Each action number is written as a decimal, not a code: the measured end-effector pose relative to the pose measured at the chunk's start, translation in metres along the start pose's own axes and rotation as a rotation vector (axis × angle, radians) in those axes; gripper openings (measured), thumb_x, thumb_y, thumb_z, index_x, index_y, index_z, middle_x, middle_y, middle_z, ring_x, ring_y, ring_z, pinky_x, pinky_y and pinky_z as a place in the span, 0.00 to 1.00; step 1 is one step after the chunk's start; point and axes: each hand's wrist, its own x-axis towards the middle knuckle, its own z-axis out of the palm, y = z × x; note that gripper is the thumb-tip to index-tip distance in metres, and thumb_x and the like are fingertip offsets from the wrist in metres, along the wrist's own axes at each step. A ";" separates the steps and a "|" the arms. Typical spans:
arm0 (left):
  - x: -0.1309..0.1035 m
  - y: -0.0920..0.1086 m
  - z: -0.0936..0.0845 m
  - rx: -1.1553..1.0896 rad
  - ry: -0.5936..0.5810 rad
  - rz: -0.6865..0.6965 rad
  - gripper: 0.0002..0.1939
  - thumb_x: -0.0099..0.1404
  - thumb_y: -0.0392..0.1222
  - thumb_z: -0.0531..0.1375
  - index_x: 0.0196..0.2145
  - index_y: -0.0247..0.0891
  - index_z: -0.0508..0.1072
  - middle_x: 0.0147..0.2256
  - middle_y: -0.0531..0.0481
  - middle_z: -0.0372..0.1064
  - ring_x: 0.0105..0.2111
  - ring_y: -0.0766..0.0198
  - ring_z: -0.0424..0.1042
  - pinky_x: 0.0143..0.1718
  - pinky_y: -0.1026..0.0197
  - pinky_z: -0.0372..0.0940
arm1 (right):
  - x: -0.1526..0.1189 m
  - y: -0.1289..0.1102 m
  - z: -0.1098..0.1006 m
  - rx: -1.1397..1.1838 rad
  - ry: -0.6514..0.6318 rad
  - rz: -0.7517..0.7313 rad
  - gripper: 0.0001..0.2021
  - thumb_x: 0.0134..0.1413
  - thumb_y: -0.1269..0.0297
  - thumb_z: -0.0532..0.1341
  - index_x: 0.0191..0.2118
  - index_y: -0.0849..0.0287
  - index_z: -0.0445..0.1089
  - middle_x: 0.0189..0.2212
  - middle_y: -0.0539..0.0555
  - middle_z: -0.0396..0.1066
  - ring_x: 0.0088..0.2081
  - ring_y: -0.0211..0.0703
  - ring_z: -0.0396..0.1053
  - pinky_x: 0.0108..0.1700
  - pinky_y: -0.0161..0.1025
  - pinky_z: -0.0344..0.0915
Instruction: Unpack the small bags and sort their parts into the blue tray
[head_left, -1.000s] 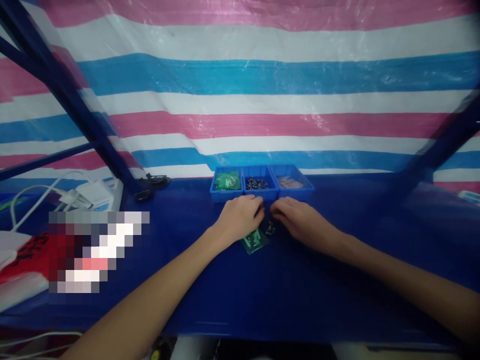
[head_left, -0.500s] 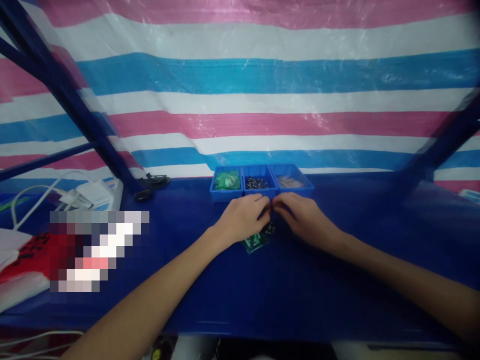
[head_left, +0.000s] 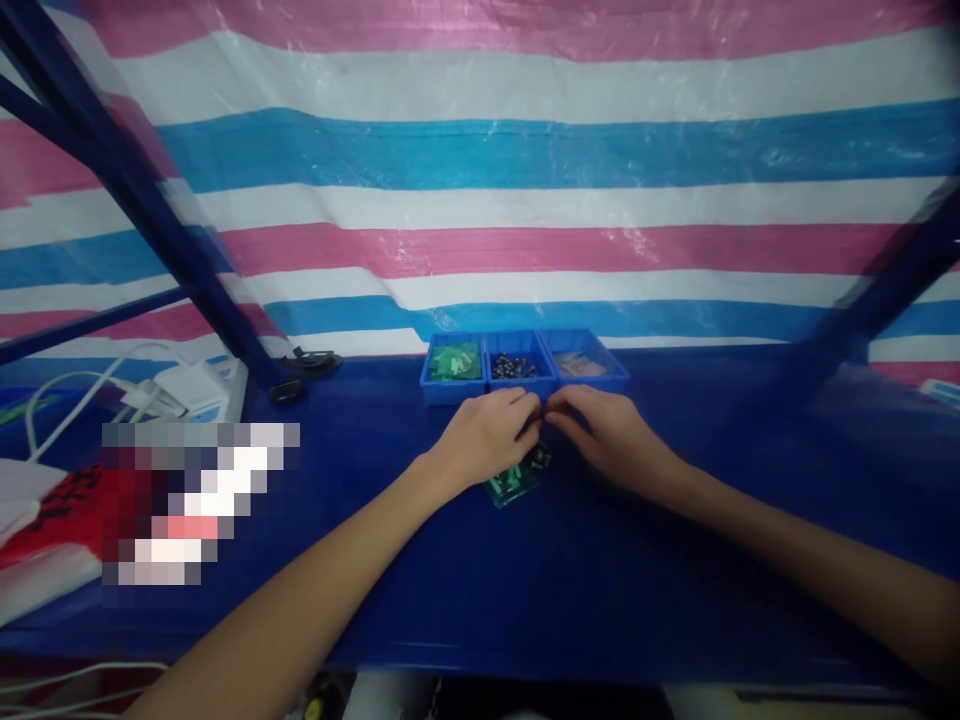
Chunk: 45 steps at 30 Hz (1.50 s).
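Note:
Fingers curled, my left hand (head_left: 491, 430) is closed in front of the blue bins, its fingertips meeting those of my right hand (head_left: 600, 430). That hand is pinched shut too. Whatever lies between the fingertips is too small and dark to make out. Below my left hand a small clear bag with green pieces (head_left: 511, 484) lies on the blue table (head_left: 570, 600), partly covered by the hand. A few small dark, shiny parts (head_left: 539, 456) lie beside the bag, under the gap between my hands.
Behind my hands stand three joined blue bins: one with green packets (head_left: 455, 361), one with small dark metal parts (head_left: 514, 366), one with pale flat pieces (head_left: 577, 364). To the left are black objects (head_left: 311, 361), a white power strip (head_left: 232, 390) with cables, and a red bag (head_left: 67, 510).

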 end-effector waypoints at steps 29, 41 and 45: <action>0.004 0.005 -0.005 -0.347 0.074 -0.061 0.15 0.74 0.40 0.48 0.29 0.36 0.65 0.26 0.54 0.64 0.28 0.68 0.65 0.30 0.63 0.56 | -0.001 -0.003 -0.003 0.076 0.090 -0.100 0.09 0.63 0.67 0.57 0.48 0.57 0.68 0.38 0.55 0.75 0.35 0.43 0.73 0.36 0.38 0.68; 0.003 0.002 -0.003 -0.315 0.162 -0.027 0.10 0.74 0.38 0.47 0.41 0.37 0.67 0.35 0.50 0.70 0.35 0.64 0.70 0.36 0.62 0.62 | 0.001 -0.007 -0.006 0.117 0.134 -0.038 0.03 0.62 0.65 0.61 0.38 0.58 0.69 0.30 0.50 0.73 0.29 0.38 0.68 0.32 0.35 0.64; 0.001 0.001 0.000 -0.241 0.149 0.030 0.08 0.72 0.37 0.51 0.47 0.38 0.66 0.43 0.47 0.70 0.40 0.62 0.71 0.41 0.60 0.66 | 0.001 -0.008 -0.005 0.184 0.115 0.029 0.05 0.63 0.64 0.60 0.36 0.58 0.69 0.28 0.48 0.71 0.25 0.36 0.65 0.28 0.34 0.59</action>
